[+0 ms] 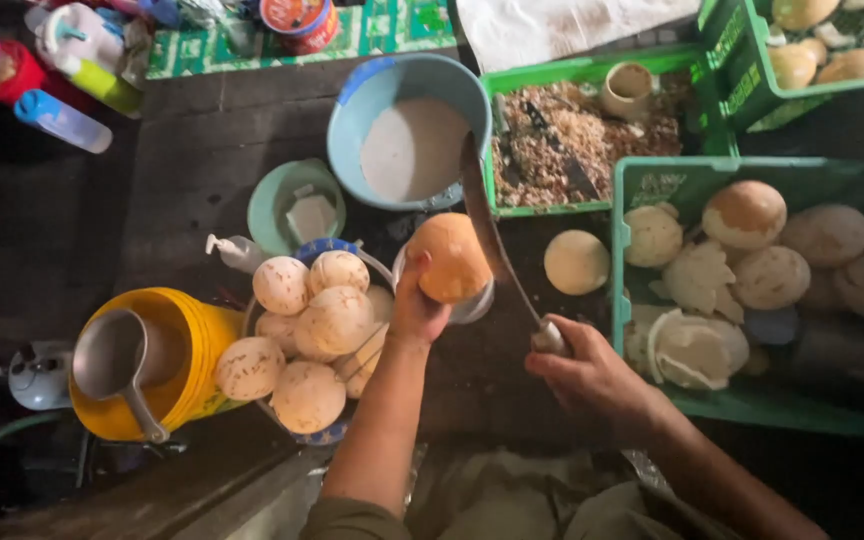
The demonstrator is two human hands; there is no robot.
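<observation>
While left hand [418, 312] is gripping coconut [449, 257] from below, mid-frame over cup | right hand [592, 378] is closing on knife [497, 245] handle | blade is running up-left, touching coconut's right side.

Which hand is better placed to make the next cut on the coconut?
Right. The right hand already grips the long knife, its blade against the coconut; the left hand supports it from below.
</observation>
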